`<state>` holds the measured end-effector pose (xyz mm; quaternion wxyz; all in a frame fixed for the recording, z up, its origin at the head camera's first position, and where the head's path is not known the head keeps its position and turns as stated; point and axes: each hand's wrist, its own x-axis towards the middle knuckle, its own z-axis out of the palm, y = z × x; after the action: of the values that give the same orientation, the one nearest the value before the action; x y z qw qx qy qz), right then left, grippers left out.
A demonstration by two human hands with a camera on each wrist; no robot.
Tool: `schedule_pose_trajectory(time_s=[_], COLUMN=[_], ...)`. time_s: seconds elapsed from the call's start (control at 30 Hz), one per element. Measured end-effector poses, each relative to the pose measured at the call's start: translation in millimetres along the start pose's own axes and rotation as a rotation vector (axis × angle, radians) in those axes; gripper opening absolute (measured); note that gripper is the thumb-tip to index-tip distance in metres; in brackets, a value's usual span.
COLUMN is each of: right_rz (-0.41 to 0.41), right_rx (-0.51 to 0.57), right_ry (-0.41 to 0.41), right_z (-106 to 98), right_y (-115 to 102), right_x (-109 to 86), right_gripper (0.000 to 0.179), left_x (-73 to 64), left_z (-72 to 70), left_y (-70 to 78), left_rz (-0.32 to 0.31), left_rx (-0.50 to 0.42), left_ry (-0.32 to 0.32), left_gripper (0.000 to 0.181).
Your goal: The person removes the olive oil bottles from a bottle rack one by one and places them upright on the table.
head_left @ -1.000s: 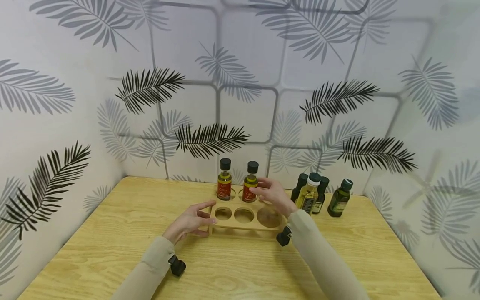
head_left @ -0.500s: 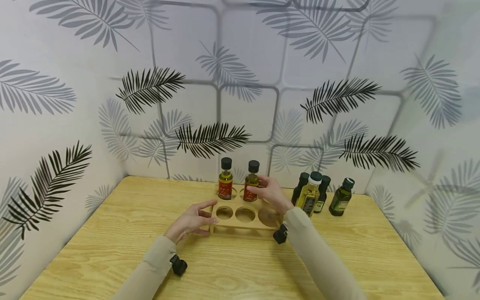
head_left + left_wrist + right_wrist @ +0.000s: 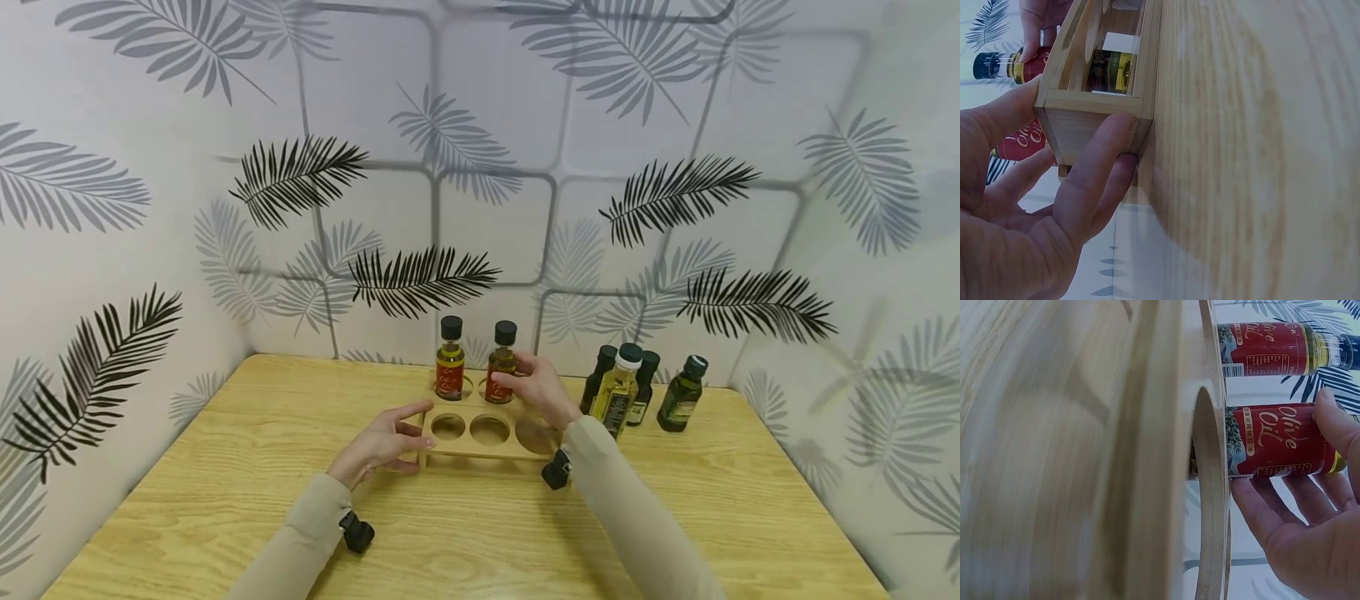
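My left hand [image 3: 382, 446] grips the left end of a wooden bottle rack [image 3: 468, 447]; in the left wrist view its fingers and thumb lie around the end panel [image 3: 1079, 130]. Two red-labelled olive oil bottles with black caps stand upright in the rack's back row. The left bottle [image 3: 450, 379] is untouched. My right hand [image 3: 542, 389] holds the right bottle [image 3: 1266, 440], thumb on the near side and fingers behind its label. The front row's round holes hold no bottles. My right hand and sleeve partly cover the rack's right end.
Right of the rack, close to my right forearm, stands a cluster of bottles: a clear yellow oil bottle [image 3: 617, 396] in front and dark ones behind. A green bottle [image 3: 681, 396] stands apart further right. The patterned wall [image 3: 495, 225] rises behind the wooden table [image 3: 465, 533].
My right wrist and forearm have shifted slightly left, with the hand staying at the right olive oil bottle. My left hand, the rack and the other bottles look unchanged.
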<state>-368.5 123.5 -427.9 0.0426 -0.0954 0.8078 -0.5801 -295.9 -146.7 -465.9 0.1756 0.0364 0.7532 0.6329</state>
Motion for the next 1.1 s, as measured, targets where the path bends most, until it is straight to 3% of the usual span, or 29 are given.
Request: schedule_pose_trajectory(time_s=[0.23,0.47,0.73,1.1], right_rz=[-0.006,-0.028,-0.035,-0.021], right_rx=[-0.016,0.071,0.122,0.191], right_ry=[0.027,0.004,-0.007,0.073], right_z=[1.5,0.5,-5.0,-11.0], right_y=[1.2,3.2,0.3,-9.6], right_x=[2.3,1.7,-3.1,-7.7], right_gripper=[0.070,0.058,0.065,0.074], left_x=[-0.4,0.3,0.7,0.7], left_z=[0.5,0.4,0.0,0.2], left_y=[0.3,-0.8,-1.4,-2.2], left_rz=[0.002,0.007,0.008,0.008], left_rx=[-0.003,0.000,0.007,0.005], left_ry=[0.009,0.003,0.005,0.004], left_gripper=[0.069,0.068,0.068,0.068])
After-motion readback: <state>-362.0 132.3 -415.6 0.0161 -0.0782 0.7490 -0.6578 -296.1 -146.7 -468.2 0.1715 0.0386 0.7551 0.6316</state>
